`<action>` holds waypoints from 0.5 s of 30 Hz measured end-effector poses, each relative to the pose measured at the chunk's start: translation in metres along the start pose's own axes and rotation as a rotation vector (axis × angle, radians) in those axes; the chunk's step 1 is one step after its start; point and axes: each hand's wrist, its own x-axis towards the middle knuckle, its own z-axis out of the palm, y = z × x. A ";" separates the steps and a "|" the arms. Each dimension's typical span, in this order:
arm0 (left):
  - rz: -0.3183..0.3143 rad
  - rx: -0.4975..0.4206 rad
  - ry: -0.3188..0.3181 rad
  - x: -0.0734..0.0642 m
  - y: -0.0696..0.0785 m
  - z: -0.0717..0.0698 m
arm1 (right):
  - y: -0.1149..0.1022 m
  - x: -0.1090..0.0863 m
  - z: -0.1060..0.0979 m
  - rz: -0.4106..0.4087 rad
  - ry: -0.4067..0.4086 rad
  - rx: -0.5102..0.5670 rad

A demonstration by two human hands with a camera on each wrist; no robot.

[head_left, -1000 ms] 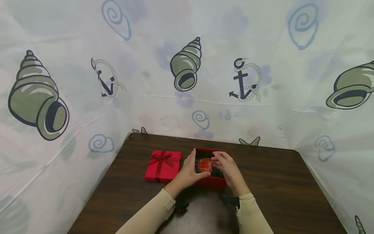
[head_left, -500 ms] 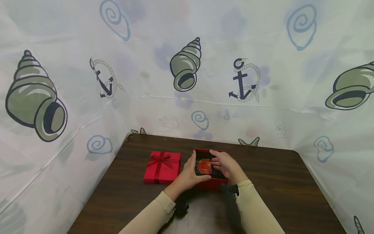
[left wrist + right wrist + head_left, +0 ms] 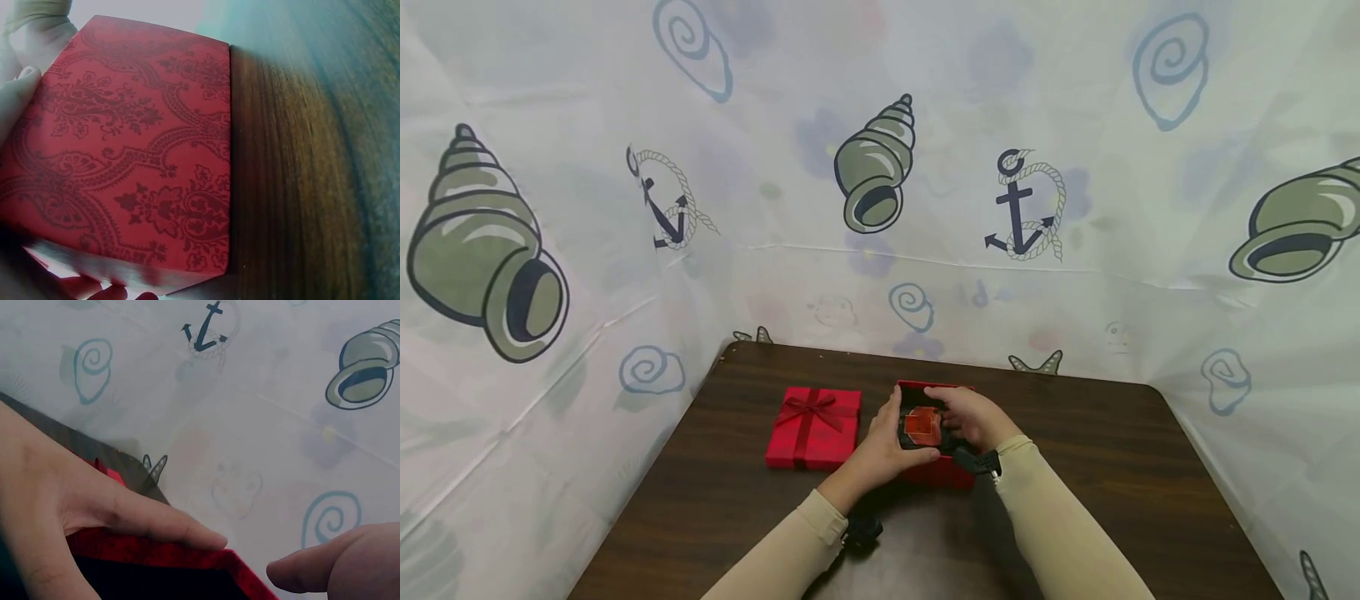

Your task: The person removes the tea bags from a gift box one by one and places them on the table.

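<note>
A red gift box bottom (image 3: 934,476) with a dark inside stands on the table. Inside lies a dark thing with an orange-red label-like front (image 3: 922,426); its kind is unclear. My left hand (image 3: 891,446) grips the box at its left side, fingers along the left wall and thumb over the near rim. In the left wrist view the patterned box wall (image 3: 137,150) shows with the thumb at its edge. My right hand (image 3: 973,414) reaches in from the right beside the orange-red front; its lower fingertips are hidden. One of its fingers (image 3: 312,572) shows in the right wrist view.
A red lid (image 3: 813,427) with a dark red ribbon bow lies left of the box. The brown wooden table (image 3: 1097,483) reaches to a pale cloth wall (image 3: 790,283) printed with shells and anchors. A dark strap device (image 3: 981,460) sits on the right wrist.
My right hand has turned and moved left, deeper over the box, its fingers closer round the dark thing. The left hand keeps its hold on the box.
</note>
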 end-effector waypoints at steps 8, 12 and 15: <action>-0.004 -0.014 -0.001 0.001 -0.004 0.001 | 0.003 0.001 0.002 0.000 0.007 -0.048; -0.006 -0.017 -0.001 0.001 -0.003 0.000 | 0.003 0.001 0.002 -0.005 0.009 -0.046; -0.009 -0.018 -0.002 0.001 -0.001 0.000 | 0.003 0.001 0.001 -0.014 0.011 -0.042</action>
